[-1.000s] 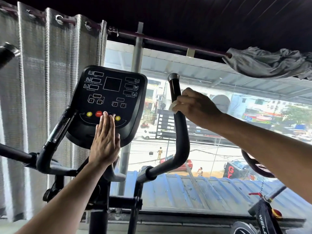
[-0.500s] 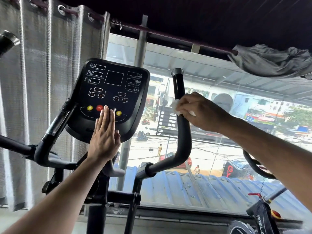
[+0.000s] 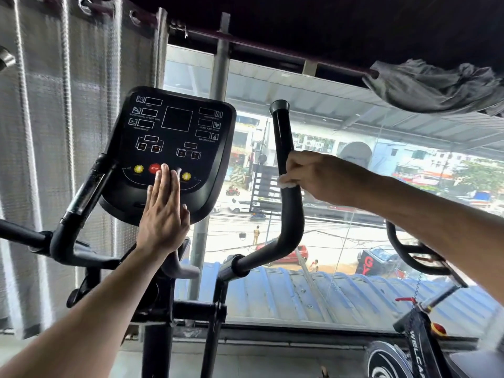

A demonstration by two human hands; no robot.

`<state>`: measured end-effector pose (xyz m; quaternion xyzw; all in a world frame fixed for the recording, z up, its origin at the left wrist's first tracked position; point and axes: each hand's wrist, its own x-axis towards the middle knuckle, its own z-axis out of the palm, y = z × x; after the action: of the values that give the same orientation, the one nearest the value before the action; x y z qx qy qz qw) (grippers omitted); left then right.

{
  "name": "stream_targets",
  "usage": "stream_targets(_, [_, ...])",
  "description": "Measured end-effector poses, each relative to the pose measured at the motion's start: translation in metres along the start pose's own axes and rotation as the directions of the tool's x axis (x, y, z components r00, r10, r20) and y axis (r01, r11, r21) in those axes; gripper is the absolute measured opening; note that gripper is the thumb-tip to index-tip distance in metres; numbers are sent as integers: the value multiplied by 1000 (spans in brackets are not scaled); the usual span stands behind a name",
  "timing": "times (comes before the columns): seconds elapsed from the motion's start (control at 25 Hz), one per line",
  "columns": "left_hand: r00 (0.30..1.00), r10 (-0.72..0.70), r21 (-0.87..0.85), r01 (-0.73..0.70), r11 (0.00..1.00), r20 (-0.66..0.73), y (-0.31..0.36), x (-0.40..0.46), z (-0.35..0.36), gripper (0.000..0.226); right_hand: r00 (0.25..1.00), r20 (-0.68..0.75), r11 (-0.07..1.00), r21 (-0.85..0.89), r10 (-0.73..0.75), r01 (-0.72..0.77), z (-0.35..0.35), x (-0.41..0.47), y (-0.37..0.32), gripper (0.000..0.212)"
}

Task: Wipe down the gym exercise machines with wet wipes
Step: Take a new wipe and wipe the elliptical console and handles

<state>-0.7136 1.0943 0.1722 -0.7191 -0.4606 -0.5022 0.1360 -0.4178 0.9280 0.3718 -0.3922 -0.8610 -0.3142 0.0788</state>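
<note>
Item: wet wipe (image 3: 286,184), white, bunched; pressed against the right handlebar (image 3: 289,192) of the exercise machine, about halfway up its upright section.
Right hand (image 3: 321,175): grip closed, fingers curled round bar and wipe together.
Left hand (image 3: 163,214): grip slack, fingers straight and flat on the lower edge of the black console (image 3: 174,148), fingertips beside the red stop button (image 3: 154,168); holds nothing.
Left handlebar (image 3: 81,197): untouched.
Surroundings: grey curtain (image 3: 54,132) left; window onto a street; second machine (image 3: 420,336) lower right.
Step in hand, as judged: wiping the right handlebar. Next move likely calls for sliding the wipe along the bend below, keeping wrap-around pressure.
</note>
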Motion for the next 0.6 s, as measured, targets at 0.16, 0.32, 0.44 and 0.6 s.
stream_targets(0.16, [1000, -12, 2, 12, 1000, 6, 1, 0, 0, 83, 969, -121, 973, 108, 218, -205, 10, 10, -1, 17])
stream_targets(0.32, [1000, -3, 10, 3, 1000, 8, 1, -1, -2, 84, 999, -7, 999, -29, -32, 32, 29, -1, -33, 19])
stream_targets(0.44, [1000, -15, 16, 15, 1000, 3, 1, -1, -1, 85, 998, 17, 968, 245, 59, -61, 22, -32, -32, 16])
stream_targets(0.6, [1000, -22, 29, 22, 999, 21, 3, -2, -3, 85, 900, -254, 889, 390, 354, -240, 29, -27, -20, 14])
